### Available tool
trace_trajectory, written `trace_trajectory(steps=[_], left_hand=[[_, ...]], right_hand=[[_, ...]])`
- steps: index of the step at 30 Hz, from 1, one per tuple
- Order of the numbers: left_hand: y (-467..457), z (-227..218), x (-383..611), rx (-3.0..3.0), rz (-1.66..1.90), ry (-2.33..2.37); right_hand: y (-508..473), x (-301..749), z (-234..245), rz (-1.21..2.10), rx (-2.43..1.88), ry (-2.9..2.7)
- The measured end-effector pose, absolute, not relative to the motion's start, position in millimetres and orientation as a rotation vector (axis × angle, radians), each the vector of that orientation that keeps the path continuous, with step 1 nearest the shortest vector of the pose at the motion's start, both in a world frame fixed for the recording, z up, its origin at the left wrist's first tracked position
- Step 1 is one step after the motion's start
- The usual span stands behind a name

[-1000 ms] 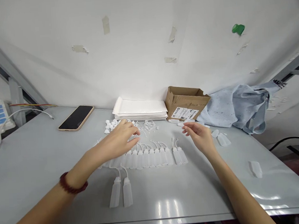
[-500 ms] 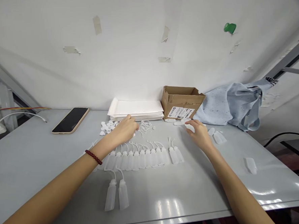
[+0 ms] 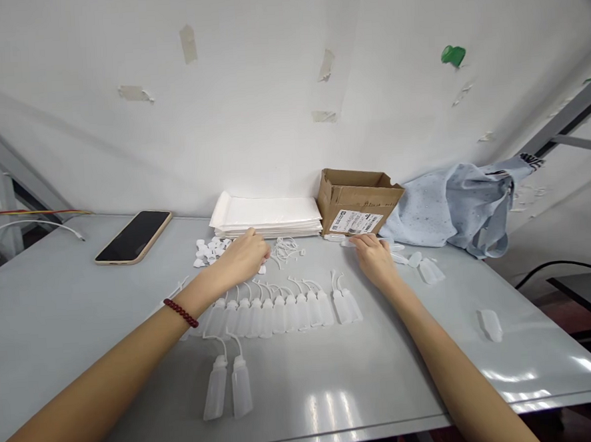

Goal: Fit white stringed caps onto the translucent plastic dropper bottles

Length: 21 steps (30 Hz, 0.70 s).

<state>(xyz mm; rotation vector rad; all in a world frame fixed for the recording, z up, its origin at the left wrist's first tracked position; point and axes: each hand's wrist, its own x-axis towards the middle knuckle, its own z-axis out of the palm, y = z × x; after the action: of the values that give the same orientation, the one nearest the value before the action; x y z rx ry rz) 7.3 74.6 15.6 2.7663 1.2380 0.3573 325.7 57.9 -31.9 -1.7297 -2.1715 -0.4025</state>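
My left hand, a dark red beaded bracelet on its wrist, is closed between a pile of small white caps and a tangle of thin white tubes. Whatever is in its fingers is hidden. At the foot of the cardboard box, my right hand has its fingers closed on a translucent plastic bottle, mostly covered by the fingers. Several bottles with tubes lie in a row in front of the hands. Nearer the front edge lie two more bottles with bent tubes.
White padded envelopes are stacked by the wall beside an open cardboard box. Light blue cloth lies at the right. Loose bottles lie right of my hand, one farther out. A phone rests at the left.
My right hand has moved slightly left and its fingers have closed on a bottle by the box. My left hand stays closed near the caps and tubes. The view has shifted a little.
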Motion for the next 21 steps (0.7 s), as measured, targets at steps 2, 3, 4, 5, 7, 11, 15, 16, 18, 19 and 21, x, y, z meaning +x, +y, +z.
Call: trace_trajectory(steps=[2,3,4,5,7,11,15,16,18,19,21], left_hand=[[72,18,7,2.752,0.32,1.272],[70,20,7,2.745,0.308,1.287],[69,22,6,2.741,0.302,1.298],[66,23,5,2.733,0.303,1.305],[61,26,2,2.696,0.35,1.302],[44,31,-3,2.589,0.613,1.223],[21,37,-3,2.468,0.856,1.164],[16,39,-3,2.424,0.898,1.162],[7,41,-1,2.331,0.942,1.175],[4,43,0,2.283,0.949,1.19],[-2,46,3,2.189,0.949,1.221]], right_hand=[[57,326,-32,-0.417,-1.749,-2.177],[57,326,-32,-0.422,-1.759,-2.177],[57,326,-33,-0.426,-1.77,-2.177],[57,325,-33,-0.429,-1.781,-2.177],[56,325,-34,-0.429,-1.803,-2.176],[55,323,-37,-0.391,-1.835,-2.189],[55,324,-35,-0.337,-1.835,-2.191],[54,323,-34,-0.327,-1.83,-2.18],[51,320,-29,-0.312,-1.813,-2.147],[47,317,-25,-0.309,-1.802,-2.134],[36,303,-17,-0.266,-1.732,-2.107]])
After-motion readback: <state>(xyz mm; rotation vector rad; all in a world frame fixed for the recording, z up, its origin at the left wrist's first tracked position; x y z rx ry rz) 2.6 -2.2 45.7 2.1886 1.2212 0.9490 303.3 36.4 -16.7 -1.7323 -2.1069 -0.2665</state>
